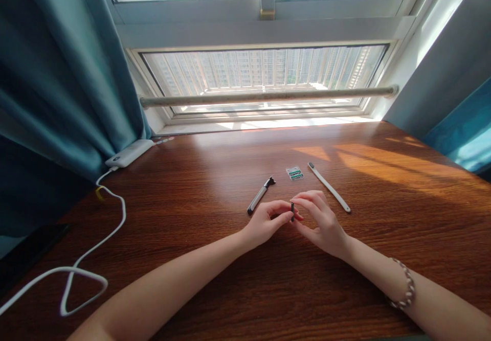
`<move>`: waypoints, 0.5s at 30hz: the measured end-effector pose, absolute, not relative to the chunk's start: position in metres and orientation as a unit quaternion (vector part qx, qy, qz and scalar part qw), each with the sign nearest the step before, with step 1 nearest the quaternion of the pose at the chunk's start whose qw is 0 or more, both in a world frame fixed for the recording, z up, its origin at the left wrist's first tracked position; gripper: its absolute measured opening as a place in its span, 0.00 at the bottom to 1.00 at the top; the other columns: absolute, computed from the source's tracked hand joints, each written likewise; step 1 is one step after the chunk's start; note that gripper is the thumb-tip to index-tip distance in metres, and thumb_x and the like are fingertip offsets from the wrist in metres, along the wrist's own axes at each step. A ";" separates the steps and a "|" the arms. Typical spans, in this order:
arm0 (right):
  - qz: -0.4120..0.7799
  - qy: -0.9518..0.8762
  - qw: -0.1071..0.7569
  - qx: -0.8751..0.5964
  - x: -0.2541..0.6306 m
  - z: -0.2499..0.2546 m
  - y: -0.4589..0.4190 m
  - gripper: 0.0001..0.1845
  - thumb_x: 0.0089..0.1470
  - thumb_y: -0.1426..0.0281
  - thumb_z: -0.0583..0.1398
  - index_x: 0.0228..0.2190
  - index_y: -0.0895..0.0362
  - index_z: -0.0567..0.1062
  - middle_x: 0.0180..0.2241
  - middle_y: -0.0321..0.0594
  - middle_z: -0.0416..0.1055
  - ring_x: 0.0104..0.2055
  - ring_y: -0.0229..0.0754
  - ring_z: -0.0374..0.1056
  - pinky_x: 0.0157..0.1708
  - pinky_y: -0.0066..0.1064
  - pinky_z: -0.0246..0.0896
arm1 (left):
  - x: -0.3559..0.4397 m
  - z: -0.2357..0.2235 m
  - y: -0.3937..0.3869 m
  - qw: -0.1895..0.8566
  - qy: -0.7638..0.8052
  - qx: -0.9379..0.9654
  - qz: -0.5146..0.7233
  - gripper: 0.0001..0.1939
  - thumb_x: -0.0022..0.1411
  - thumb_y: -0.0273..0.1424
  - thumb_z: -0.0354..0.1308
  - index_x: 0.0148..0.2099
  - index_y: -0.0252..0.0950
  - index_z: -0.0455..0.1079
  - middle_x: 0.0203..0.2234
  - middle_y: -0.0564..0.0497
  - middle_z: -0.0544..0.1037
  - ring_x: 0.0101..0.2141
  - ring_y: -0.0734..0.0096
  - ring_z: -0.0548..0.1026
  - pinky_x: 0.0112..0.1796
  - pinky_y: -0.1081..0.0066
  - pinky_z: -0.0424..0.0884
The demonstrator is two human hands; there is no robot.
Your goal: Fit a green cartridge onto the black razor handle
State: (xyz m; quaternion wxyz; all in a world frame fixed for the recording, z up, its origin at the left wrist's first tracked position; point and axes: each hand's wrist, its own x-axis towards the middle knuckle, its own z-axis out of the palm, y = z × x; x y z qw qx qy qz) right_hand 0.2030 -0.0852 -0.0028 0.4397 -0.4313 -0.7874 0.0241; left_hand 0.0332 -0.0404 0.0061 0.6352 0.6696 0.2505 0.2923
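My left hand (266, 222) and my right hand (321, 219) meet over the middle of the wooden table (192, 203). Both pinch a small dark piece (292, 210) between their fingertips. I cannot make out what the piece is. Just beyond the left hand lies a razor handle (260, 195), white with a black head end. Past the right hand lies a white toothbrush (329, 186), slanting away. Between these two rests a small packet (294, 173) with green print.
A white power bank (129, 153) lies at the far left under a teal curtain (57, 75), its white cable (82, 259) looping along the table's left side. A dark flat object (26, 251) sits at the left edge. A window and rail run behind.
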 end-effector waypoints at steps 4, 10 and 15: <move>0.031 -0.789 0.438 -0.429 0.203 -0.003 -0.085 0.22 0.47 0.74 0.58 0.46 0.52 0.65 0.40 0.44 0.65 0.44 0.47 0.61 0.43 0.42 0.61 | 0.032 0.009 -0.038 0.641 0.245 0.671 0.280 0.16 0.56 0.38 0.53 0.40 0.32 0.73 0.35 0.44 0.78 0.37 0.65 0.74 0.42 0.66 0.69; 0.044 -0.794 0.437 -0.421 0.203 -0.001 -0.087 0.23 0.47 0.75 0.59 0.47 0.52 0.65 0.40 0.43 0.64 0.44 0.46 0.60 0.43 0.41 0.61 | 0.030 0.009 -0.034 0.673 0.231 0.654 0.257 0.16 0.55 0.39 0.54 0.38 0.31 0.75 0.34 0.45 0.78 0.37 0.64 0.74 0.43 0.68 0.67; 0.052 -0.796 0.440 -0.412 0.204 0.001 -0.088 0.24 0.46 0.75 0.60 0.47 0.51 0.65 0.40 0.43 0.65 0.44 0.45 0.61 0.42 0.40 0.61 | 0.030 0.007 -0.033 0.686 0.207 0.651 0.251 0.15 0.56 0.37 0.54 0.37 0.32 0.75 0.33 0.46 0.78 0.36 0.65 0.74 0.42 0.68 0.67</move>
